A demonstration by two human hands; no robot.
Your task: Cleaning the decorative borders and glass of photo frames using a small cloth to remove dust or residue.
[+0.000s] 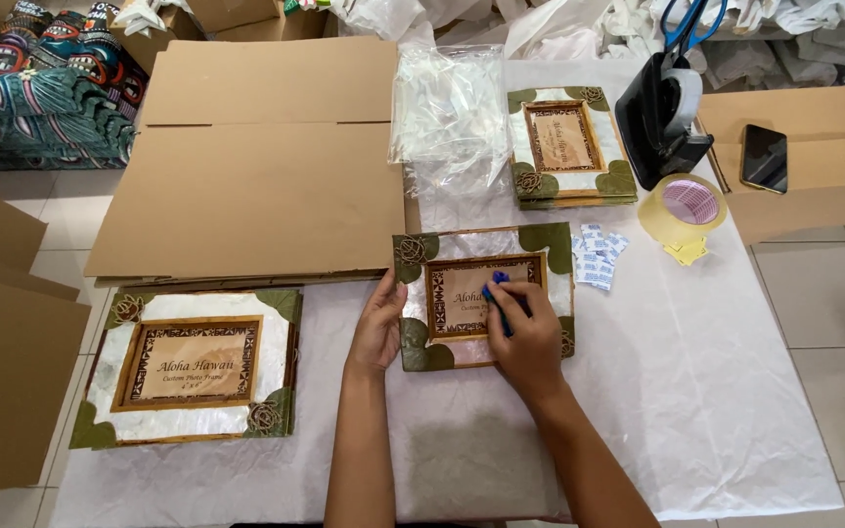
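The left hand [378, 328] lies flat against the left edge of the small photo frame [484, 296], fingers stretched out and together, gripping nothing, just pinning the frame to the white paper on the bench [726, 391]. The right hand [525, 337] sits over the frame's lower right, fingers curled tight round a blue marker [497, 293] whose tip meets the brown insert in the middle.

To my eye, doing this well means keeping that flat left palm firm so the frame cannot skid on the paper, and moving the marker in short, light strokes, wrist resting on the frame's border.

Around it: a larger frame [193, 367] near left, a stack of frames [566, 147] far right, small white sachets [597, 256] just right of the work, a tape roll [685, 207] beyond them, and a tape dispenser [662, 112] behind that. Flat cardboard sheets [256, 186] fill the far left.

What the marker leaves on the insert is hidden under the right hand, and its tip is too small to read. Both forearms run off the near edge.
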